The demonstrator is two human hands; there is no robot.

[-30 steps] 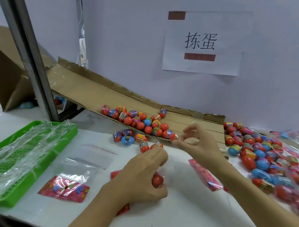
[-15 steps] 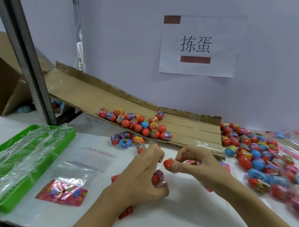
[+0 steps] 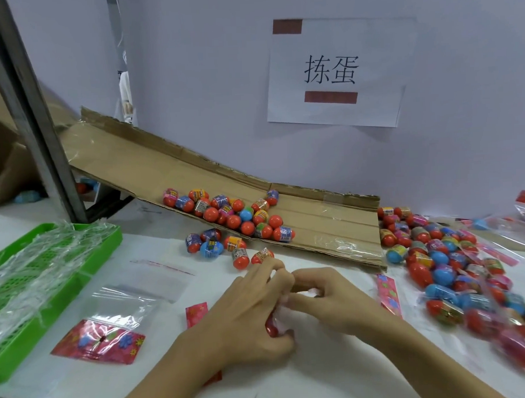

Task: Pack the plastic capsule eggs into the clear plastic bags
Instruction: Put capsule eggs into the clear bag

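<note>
1. The clear bag [image 3: 283,313] being filled sits on the white table [image 3: 323,376] at centre front, bunched between both hands; a red capsule egg [image 3: 271,329] shows through it under the left palm.
2. The left hand [image 3: 248,313] curls over the bag from the left, fingers bent and pressed together around the bag and the egg inside.
3. The right hand [image 3: 328,298] meets it from the right, fingertips drawn together at the bag's mouth; whether they pinch an egg or only the plastic cannot be told.
4. Just beyond the knuckles two loose eggs [image 3: 251,258] lie on the table, with a small cluster [image 3: 212,243] a little further back.
5. Behind them a cardboard chute [image 3: 316,223] slopes down from the left, its front edge near the hands; a heap of eggs [image 3: 231,212] rests on its lower part.
6. To the right, well apart from the hands, filled bags of eggs [image 3: 457,277] crowd the table to the frame's edge.
7. To the left an empty bag with a red printed header [image 3: 110,328] lies flat, with another clear bag [image 3: 156,278] beyond it; bare table separates them from the left wrist.
8. A green tray [image 3: 106,235] holding clear plastic sits at the left edge.
9. The near table strip beneath the forearms is open.
10. A paper sign [image 3: 337,72] is taped to the back wall.
</note>
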